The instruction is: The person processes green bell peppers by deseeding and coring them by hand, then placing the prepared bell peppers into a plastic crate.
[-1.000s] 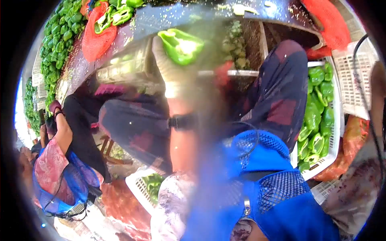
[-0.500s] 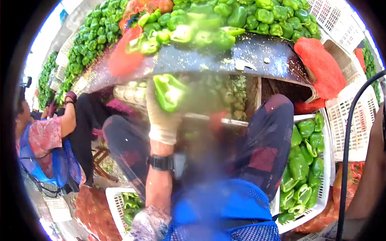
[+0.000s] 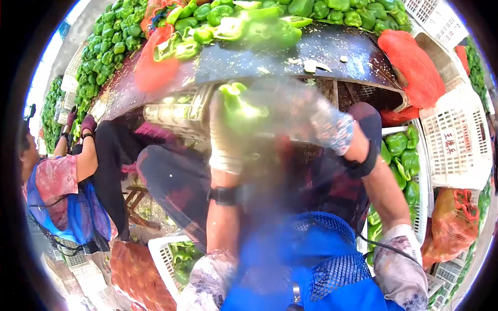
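My left hand [image 3: 223, 137], in a pale work glove, is closed around a green bell pepper [image 3: 237, 106] in front of the dark tabletop's near edge. My right hand [image 3: 319, 111], in a patterned glove, reaches in from the right beside the pepper. Motion and a smudge in the middle of the view smear its fingers, so I cannot tell whether it touches the pepper or holds anything. At the far side of the dark tabletop [image 3: 337, 49], littered with pale seeds, lie several cut-open peppers [image 3: 231, 29].
Whole green peppers [image 3: 365, 18] are heaped behind the tabletop. A white crate [image 3: 424, 207] of peppers stands by my right leg, another crate [image 3: 165, 262] at lower left. Red mesh sacking [image 3: 412, 78] hangs over the right corner. On the left sits a co-worker [image 3: 59, 192].
My right hand and forearm have come into view from the right, up to the pepper. My left hand has shifted a little rightward, still holding the pepper.
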Available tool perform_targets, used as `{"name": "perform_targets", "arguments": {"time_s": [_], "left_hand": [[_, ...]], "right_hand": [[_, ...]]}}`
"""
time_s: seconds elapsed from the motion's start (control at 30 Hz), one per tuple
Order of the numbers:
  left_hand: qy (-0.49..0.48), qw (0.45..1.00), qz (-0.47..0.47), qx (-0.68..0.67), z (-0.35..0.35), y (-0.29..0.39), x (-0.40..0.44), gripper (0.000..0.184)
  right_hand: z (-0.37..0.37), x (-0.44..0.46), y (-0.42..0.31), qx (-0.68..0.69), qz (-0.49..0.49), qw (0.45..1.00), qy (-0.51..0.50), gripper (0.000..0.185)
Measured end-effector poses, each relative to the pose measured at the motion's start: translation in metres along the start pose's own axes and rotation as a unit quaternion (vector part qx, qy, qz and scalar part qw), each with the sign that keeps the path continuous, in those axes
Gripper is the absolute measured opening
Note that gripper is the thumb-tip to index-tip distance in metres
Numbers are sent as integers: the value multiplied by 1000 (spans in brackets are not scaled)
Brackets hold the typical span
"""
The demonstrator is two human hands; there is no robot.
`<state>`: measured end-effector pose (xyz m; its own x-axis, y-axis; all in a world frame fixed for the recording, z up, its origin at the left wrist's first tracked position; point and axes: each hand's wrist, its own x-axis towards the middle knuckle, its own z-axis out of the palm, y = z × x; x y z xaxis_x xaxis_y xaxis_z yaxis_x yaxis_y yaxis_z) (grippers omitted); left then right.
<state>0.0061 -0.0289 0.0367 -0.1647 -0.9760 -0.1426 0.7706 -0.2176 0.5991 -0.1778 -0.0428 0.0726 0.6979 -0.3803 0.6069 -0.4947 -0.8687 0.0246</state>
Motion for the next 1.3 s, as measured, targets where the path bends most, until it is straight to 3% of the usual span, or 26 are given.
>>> {"name": "perform_targets", "arguments": {"time_s": [0.07, 0.13, 0.2, 0.37, 0.47, 0.63, 0.67, 0.73, 0.8, 0.87, 0.97, 1.03, 1.13, 1.23, 1.3], "left_hand": [[17, 998, 4, 54, 5, -4, 3, 46], [-8, 996, -10, 89, 9, -7, 4, 49], [-41, 996, -42, 67, 4, -11, 8, 51], [-107, 988, -77, 82, -2, -15, 8, 54], [-46, 987, -79, 135, -2, -20, 11, 54], [-34, 990, -98, 95, -10, -26, 13, 53], [-33, 990, -104, 89, -10, -25, 13, 52], [-31, 990, -115, 75, -9, -23, 11, 50], [-5, 993, -104, 62, -7, -23, 10, 48], [-2, 993, -109, 41, -7, -24, 9, 47], [-27, 992, -117, 30, -23, -20, 14, 46], [1, 992, -124, 24, -27, -25, 15, 46], [20, 990, -129, 43, -26, -27, 15, 46], [40, 991, -126, 28, -29, -34, 19, 46], [44, 990, -137, -7, -25, -36, 16, 47]], "right_hand": [[8, 3, -11, 46, 102, 987, -113, 54], [50, -21, -4, 95, 94, 989, -59, 47], [65, -30, -2, 204, 133, 967, -69, 40], [73, -39, -3, 243, 160, 951, -108, 27], [76, -40, 4, 323, 212, 911, -140, 25], [75, -43, -1, 349, 166, 921, -55, 27], [72, -41, -6, 490, 259, 831, -51, 26], [67, -33, -17, 714, 413, 564, -39, 25], [80, -41, -18, 814, 355, 459, 24, 24], [80, -44, -16, 803, 306, 511, 31, 23], [61, -35, -10, 580, 219, 784, -47, 23], [53, -28, -6, 387, 140, 907, -93, 23], [96, -62, 3, 265, 187, 937, -133, 20], [98, -51, 0, 260, 61, 964, 17, 19], [70, -22, -13, 0, 58, 994, -96, 23]]}}
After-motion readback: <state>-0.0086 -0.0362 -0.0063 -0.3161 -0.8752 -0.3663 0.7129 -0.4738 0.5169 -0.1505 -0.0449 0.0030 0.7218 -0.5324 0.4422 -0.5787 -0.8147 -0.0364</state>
